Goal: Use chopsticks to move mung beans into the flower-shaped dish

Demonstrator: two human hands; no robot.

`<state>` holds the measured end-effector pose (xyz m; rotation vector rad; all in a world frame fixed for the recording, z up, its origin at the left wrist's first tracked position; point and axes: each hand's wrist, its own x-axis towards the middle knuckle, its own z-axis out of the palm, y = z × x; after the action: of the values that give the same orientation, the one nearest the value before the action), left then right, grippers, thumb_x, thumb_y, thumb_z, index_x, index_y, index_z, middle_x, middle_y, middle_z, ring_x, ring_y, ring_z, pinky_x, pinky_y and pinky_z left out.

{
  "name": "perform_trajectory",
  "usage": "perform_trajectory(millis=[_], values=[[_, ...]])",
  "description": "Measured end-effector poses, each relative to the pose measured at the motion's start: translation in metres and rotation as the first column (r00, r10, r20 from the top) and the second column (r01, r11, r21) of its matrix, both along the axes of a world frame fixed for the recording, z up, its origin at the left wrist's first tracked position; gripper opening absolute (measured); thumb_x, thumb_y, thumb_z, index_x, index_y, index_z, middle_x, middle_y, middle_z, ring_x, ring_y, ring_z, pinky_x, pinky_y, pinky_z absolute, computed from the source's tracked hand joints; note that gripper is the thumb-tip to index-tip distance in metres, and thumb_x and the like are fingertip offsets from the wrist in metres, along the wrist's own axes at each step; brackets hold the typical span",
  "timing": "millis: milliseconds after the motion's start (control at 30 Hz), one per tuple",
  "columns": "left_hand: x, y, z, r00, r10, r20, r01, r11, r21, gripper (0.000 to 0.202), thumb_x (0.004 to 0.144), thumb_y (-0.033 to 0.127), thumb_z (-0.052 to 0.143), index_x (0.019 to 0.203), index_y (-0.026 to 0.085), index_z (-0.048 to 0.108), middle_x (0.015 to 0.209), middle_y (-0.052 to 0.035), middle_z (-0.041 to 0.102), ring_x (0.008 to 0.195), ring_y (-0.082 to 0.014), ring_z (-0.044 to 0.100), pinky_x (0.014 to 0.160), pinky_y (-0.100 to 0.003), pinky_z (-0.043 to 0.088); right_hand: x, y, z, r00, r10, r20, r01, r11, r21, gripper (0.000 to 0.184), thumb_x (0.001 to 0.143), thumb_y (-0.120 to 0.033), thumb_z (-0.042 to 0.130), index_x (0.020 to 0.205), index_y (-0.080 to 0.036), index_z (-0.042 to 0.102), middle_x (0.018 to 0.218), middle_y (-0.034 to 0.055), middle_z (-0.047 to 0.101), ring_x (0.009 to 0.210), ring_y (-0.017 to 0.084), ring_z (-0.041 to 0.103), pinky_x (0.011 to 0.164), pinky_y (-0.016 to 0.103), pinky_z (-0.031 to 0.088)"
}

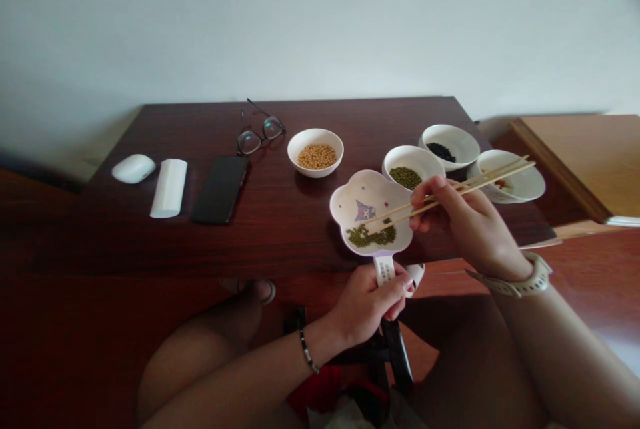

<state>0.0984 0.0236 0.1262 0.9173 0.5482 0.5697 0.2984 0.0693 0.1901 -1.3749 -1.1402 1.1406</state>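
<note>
My left hand (367, 302) is closed round the handle of a flower-shaped dish (345, 199), white with a purple rim and a cartoon print. Small green beans (373, 235) lie in the near part of this dish, which is tilted toward me at the table's front edge. My right hand (465, 222) grips a pair of wooden chopsticks (480, 182), their tips down among those beans. Just behind the right hand, a white bowl (393, 159) holds more green beans. Farther right are a bowl (463, 132) with black beans and a bowl (533, 182) whose reddish contents are partly hidden by the chopsticks.
A white bowl (300, 163) of yellow soybeans stands mid-table. To its left lie eyeglasses (261, 137), a black phone (221, 190), a white box-like object (169, 189) and a white rounded object (133, 169). A wall backs the dark wooden table (270, 242); a wooden cabinet (590, 155) adjoins at right.
</note>
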Motion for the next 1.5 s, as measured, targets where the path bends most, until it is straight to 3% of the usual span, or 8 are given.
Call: perform_trajectory(millis=[733, 1500], values=[[0.000, 0.000, 0.005, 1.000, 0.003, -0.005, -0.003, 1.000, -0.014, 0.037, 0.096, 0.051, 0.065, 0.087, 0.016, 0.059, 0.059, 0.0063, 0.048, 0.050, -0.0075, 0.040, 0.053, -0.024, 0.030, -0.013, 0.000, -0.001, 1.000, -0.020, 0.013, 0.020, 0.999, 0.033, 0.043, 0.099, -0.060, 0.065, 0.083, -0.021, 0.071, 0.077, 0.0028, 0.070, 0.062, 0.013, 0.069, 0.058, 0.023, 0.062], [0.000, -0.001, 0.002, 1.000, -0.012, -0.001, 0.012, 1.000, -0.006, 0.039, 0.099, 0.054, 0.063, 0.088, 0.016, 0.059, 0.058, 0.0061, 0.048, 0.050, -0.0078, 0.039, 0.053, -0.024, 0.028, -0.016, -0.003, -0.004, 1.000, 0.018, 0.011, -0.019, 1.000, 0.016, 0.041, 0.103, -0.059, 0.061, 0.086, -0.022, 0.072, 0.078, 0.0031, 0.071, 0.064, 0.016, 0.069, 0.059, 0.026, 0.058]])
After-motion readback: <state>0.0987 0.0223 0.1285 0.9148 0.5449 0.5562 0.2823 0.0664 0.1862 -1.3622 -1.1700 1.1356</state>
